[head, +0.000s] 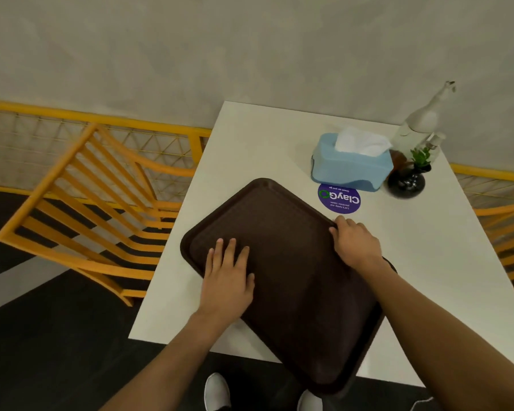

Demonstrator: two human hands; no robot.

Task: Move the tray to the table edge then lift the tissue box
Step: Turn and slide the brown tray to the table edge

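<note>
A dark brown tray (291, 262) lies turned at an angle on the white table (250, 149), with its near corner hanging over the front edge. My left hand (227, 272) rests flat on the tray's left part, fingers spread. My right hand (355, 243) curls over the tray's right rim. The light blue tissue box (352, 166), with white tissue sticking out of its top, stands behind the tray at the back right, apart from both hands.
A purple round sticker (339, 198) lies between tray and box. A black vase with a small plant (407, 180) and a white bottle (422, 120) stand right of the box. An orange chair (86, 209) is at the left, another chair (508, 232) at the right.
</note>
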